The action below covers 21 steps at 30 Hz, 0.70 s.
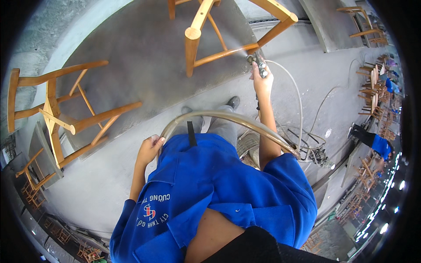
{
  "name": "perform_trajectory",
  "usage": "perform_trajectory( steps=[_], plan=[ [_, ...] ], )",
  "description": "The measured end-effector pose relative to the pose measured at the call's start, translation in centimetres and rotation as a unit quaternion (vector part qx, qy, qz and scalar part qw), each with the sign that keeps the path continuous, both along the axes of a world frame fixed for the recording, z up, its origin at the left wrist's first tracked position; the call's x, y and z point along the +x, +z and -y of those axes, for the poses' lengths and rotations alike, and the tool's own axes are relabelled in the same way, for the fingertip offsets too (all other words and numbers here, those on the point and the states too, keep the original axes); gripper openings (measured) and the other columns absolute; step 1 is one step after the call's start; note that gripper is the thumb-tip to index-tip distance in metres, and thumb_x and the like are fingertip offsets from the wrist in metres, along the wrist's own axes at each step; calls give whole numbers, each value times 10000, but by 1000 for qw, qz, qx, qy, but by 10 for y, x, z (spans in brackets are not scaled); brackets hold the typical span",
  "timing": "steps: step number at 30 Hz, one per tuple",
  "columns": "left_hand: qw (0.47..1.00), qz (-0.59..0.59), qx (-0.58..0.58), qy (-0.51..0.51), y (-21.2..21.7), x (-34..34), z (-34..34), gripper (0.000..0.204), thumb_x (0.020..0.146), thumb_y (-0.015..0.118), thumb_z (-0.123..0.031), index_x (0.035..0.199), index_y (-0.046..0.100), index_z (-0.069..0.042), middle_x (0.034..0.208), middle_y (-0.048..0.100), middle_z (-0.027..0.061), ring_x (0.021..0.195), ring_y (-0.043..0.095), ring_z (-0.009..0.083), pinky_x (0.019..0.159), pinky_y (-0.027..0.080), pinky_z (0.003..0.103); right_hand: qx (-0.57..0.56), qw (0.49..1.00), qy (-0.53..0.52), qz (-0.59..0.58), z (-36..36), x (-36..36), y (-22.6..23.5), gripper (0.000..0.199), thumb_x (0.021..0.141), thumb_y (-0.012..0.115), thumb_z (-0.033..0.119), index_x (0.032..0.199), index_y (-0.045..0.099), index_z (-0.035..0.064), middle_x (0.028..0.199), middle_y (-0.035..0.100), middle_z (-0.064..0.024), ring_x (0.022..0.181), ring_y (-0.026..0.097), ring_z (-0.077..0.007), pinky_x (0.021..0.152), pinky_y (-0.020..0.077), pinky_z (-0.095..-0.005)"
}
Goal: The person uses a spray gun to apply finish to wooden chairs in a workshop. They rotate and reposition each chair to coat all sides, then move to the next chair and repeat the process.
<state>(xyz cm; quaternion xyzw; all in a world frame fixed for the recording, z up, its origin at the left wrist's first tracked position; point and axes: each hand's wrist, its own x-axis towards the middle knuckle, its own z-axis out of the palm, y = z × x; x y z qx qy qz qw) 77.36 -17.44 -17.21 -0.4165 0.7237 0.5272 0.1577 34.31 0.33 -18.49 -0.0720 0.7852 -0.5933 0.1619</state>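
My right hand (262, 81) is wrapped round a metal spray gun (258, 64), held out ahead of me. A pale mist leaves its nozzle toward the lower rail of a wooden chair frame (191, 48) at the top middle. The gun and the frame look close, but whether they touch I cannot tell. At my waist on the left, my left hand (150, 150) is closed on a thick, see-through hose (219, 115). That hose arches across my front to my right side. A thinner pale hose (293, 79) loops down from the gun.
Another wooden chair frame (55, 109) lies tipped at the left, by the edge of a large grey board (144, 57). Tangled hoses and metal fittings (320, 158) sit on the floor at my right. Farther right, a person in blue (380, 147) stands among several wooden chairs.
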Motion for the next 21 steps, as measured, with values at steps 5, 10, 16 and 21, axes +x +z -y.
perform_trajectory(
  steps=[5, 10, 16, 21],
  plan=[
    [999, -19, 14, 40, -6, -2, 14, 432, 955, 615, -388, 825, 633, 24, 649, 599, 93, 609, 544, 150, 580, 451, 317, -16, 998, 52, 26, 35, -9, 14, 415, 939, 660, 120, 1336, 581, 33, 722, 598, 3, 568, 515, -44, 533, 445, -215],
    [997, -31, 26, 69, -11, -5, -1, 436, 959, 609, -384, 806, 620, 24, 642, 592, 94, 604, 538, 150, 576, 445, 327, 29, 995, 60, -72, 59, -25, 12, 420, 931, 665, 111, 1332, 581, 18, 768, 634, -7, 607, 540, -36, 568, 459, -211],
    [994, 1, 14, 110, -4, -15, -11, 437, 968, 591, -385, 799, 619, 17, 648, 604, 85, 613, 560, 150, 588, 456, 318, -92, 990, 101, -28, 97, -39, 1, 415, 936, 639, 59, 1341, 565, 3, 756, 629, -10, 596, 539, -46, 569, 463, -216],
    [985, 24, -21, 173, 10, -28, -21, 443, 970, 588, -396, 811, 618, 16, 639, 602, 70, 597, 557, 134, 575, 450, 303, -188, 978, 85, -11, 141, -61, -21, 448, 949, 627, 60, 1380, 520, 3, 751, 596, 6, 594, 523, -48, 545, 446, -209]
  ],
)
